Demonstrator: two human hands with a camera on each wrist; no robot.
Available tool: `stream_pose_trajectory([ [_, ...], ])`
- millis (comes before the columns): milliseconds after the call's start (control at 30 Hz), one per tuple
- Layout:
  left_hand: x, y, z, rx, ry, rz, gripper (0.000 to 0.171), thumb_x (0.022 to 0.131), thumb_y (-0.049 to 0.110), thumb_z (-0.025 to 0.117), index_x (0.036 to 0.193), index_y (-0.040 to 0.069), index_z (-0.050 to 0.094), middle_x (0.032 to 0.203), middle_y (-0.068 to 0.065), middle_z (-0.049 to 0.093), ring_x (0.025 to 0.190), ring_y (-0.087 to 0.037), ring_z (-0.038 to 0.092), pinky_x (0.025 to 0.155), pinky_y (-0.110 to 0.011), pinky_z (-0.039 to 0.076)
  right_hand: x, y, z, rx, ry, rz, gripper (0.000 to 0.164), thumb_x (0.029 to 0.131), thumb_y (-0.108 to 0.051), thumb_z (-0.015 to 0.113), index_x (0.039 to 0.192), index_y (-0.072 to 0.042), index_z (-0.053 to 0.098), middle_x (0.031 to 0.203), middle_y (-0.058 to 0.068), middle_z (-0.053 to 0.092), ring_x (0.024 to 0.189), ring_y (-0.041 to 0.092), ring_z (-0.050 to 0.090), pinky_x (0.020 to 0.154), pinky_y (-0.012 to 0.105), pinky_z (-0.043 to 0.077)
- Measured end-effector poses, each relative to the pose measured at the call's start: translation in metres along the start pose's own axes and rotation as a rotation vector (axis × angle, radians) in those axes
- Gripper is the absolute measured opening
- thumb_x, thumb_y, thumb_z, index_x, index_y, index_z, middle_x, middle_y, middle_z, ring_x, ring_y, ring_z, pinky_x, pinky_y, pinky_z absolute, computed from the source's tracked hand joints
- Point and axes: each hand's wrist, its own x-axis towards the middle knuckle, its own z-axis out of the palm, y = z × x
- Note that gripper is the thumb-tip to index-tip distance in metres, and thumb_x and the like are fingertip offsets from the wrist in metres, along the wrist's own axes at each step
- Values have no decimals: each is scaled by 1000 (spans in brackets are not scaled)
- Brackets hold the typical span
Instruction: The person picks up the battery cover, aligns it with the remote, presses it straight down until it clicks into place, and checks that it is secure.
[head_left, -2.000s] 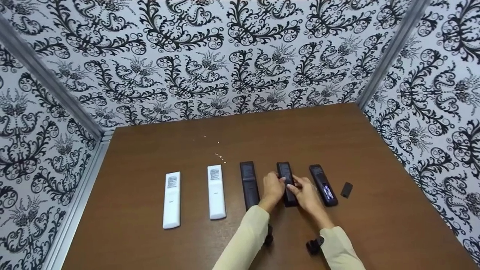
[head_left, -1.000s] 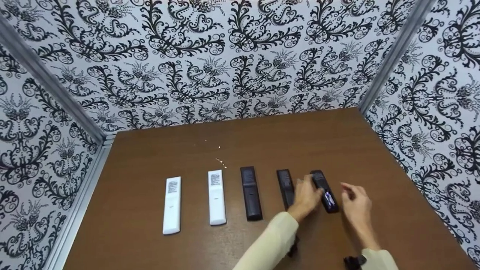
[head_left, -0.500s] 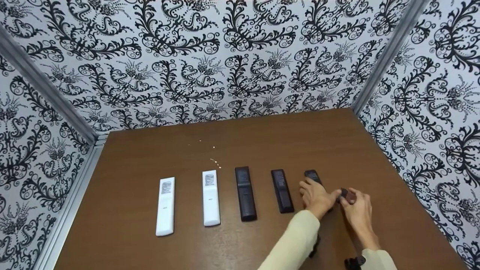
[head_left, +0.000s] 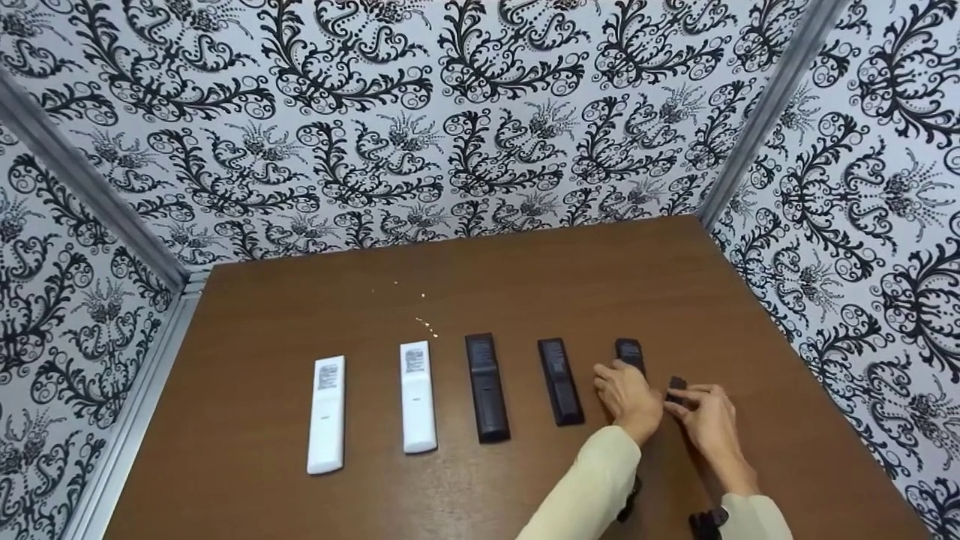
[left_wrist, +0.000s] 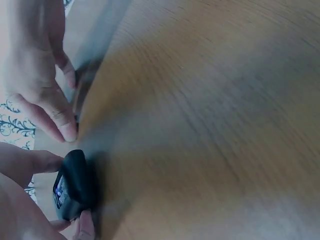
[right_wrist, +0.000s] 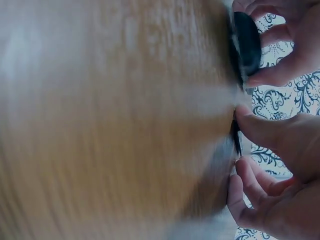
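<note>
My left hand (head_left: 630, 399) grips the rightmost black remote control (head_left: 628, 351) by its sides, thumb on one side and fingers on the other. In the left wrist view the remote's back shows an open battery compartment (left_wrist: 61, 193) with something shiny inside. Just to the right, my right hand (head_left: 711, 420) pinches a small dark battery cover (head_left: 677, 384) between thumb and fingers, close above or on the table. The right wrist view shows this cover (right_wrist: 237, 135) thin and edge-on, apart from the remote (right_wrist: 248, 42). In the head view, my left hand hides most of the remote.
To the left lie two more black remotes (head_left: 561, 382) (head_left: 487, 388) and two white remotes (head_left: 418, 397) (head_left: 326, 415), backs up in a row. Small pale crumbs (head_left: 427, 326) lie behind them on the brown table (head_left: 300, 300). Patterned walls (head_left: 450, 112) enclose the back and sides.
My left hand left the second remote from the right and took hold of the rightmost one. My right hand picked up the battery cover, turned it flatter and brought it slightly left.
</note>
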Motion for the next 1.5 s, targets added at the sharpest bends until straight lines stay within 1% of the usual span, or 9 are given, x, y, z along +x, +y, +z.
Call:
stream_pose_trajectory([
  [267, 0, 3, -3, -160, -69, -50, 68, 65, 15, 93, 119, 2, 55, 109, -19, 53, 96, -36, 61, 83, -46, 55, -3, 5, 0, 32, 118, -33, 12, 91, -6, 71, 96, 2, 78, 111, 26, 66, 109, 43, 59, 103, 60, 42],
  [367, 1, 2, -4, -260, -101, -71, 67, 66, 15, 93, 120, 0, 56, 110, -23, 56, 102, -40, 61, 87, -48, 55, -3, 3, 0, 51, 187, -16, 11, 91, -9, 73, 95, -1, 78, 110, 23, 68, 99, 38, 67, 94, 51, 51],
  [433, 3, 1, -6, -317, -118, -77, 60, 71, 17, 90, 118, -2, 58, 107, -24, 57, 102, -42, 62, 89, -48, 55, -2, 0, 0, 92, 226, 5, 10, 91, -8, 72, 95, -1, 77, 110, 22, 69, 86, 25, 71, 81, 36, 58],
  [533, 8, -1, -12, -364, -126, -77, 41, 80, 19, 83, 108, -3, 62, 99, -23, 63, 97, -41, 65, 87, -48, 55, 0, -4, 1, 198, 262, 36, 11, 92, -5, 71, 97, 3, 75, 114, 22, 68, 69, -4, 65, 60, 15, 54],
  [667, 15, -6, -21, -390, -131, -86, 24, 80, 11, 82, 93, -1, 64, 89, -18, 69, 89, -37, 69, 82, -47, 56, 2, -10, 2, 325, 256, 61, 15, 92, -2, 69, 101, 9, 73, 121, 25, 67, 65, -23, 54, 59, 6, 51],
  [1000, 21, -19, -30, -480, -180, -88, 19, 74, 13, 88, 87, 6, 77, 86, -6, 76, 86, -24, 70, 82, -34, 55, 2, -19, -1, 331, 198, 102, 22, 91, -4, 71, 110, 5, 72, 120, 24, 68, 69, -22, 55, 64, 4, 48],
  [1233, 22, -33, -26, -753, -281, -173, 16, 76, 3, 85, 90, 4, 77, 80, -6, 77, 68, -12, 69, 57, -28, 56, 0, -23, 0, 387, 213, 123, 19, 89, -4, 73, 104, 8, 73, 124, 22, 68, 70, -21, 57, 66, 6, 51],
  [1400, 24, -44, -26, -892, -371, -204, 24, 84, 3, 78, 108, 1, 75, 98, -11, 78, 81, -17, 73, 65, -35, 61, -2, -22, -2, 432, 128, 130, 23, 91, -12, 73, 105, 7, 74, 141, 13, 61, 73, -19, 62, 68, 6, 52],
  [1500, 25, -48, -27, -919, -387, -226, 30, 85, 3, 77, 115, -1, 73, 107, -13, 76, 90, -21, 74, 69, -37, 62, -4, -20, -2, 550, 64, 118, 26, 91, -11, 73, 106, 9, 72, 140, 8, 63, 78, -8, 70, 72, 13, 56],
])
